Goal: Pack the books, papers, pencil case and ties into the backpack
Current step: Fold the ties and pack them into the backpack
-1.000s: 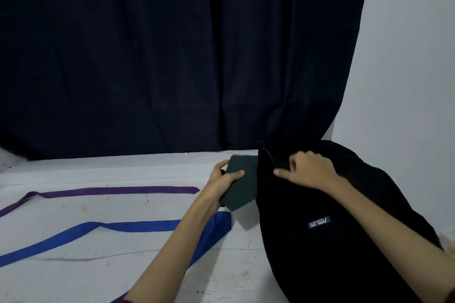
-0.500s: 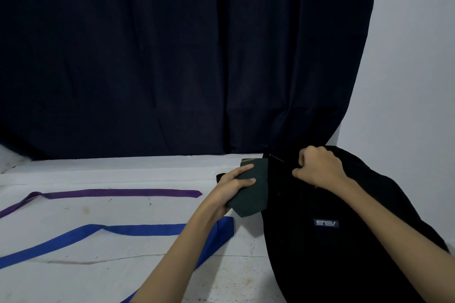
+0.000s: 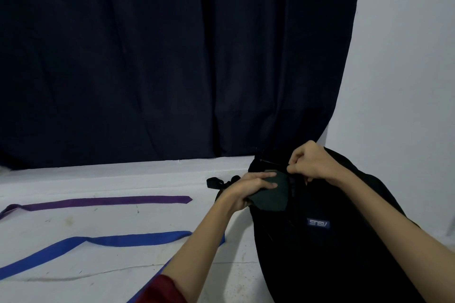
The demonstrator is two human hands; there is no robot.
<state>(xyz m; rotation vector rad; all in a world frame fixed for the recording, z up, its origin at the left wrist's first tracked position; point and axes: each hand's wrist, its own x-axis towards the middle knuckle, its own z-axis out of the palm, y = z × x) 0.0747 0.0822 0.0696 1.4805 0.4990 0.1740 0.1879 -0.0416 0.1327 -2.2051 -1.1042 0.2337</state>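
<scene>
A black backpack with a small blue logo patch lies on the white surface at the right. My left hand grips a folded dark green tie and holds it at the bag's top opening. My right hand pinches the backpack's upper edge by the zipper, fingers curled. A purple tie lies stretched out on the surface to the left. A blue tie lies nearer to me, passing under my left forearm. Books, papers and pencil case are not visible.
The white surface is scuffed and runs back to a dark curtain. A white wall stands at the right behind the backpack. A black strap loop of the bag sticks out left of my left hand.
My left hand has carried the green tie rightward, now over the backpack's opening. My right hand has risen a little while gripping the bag's top edge.
</scene>
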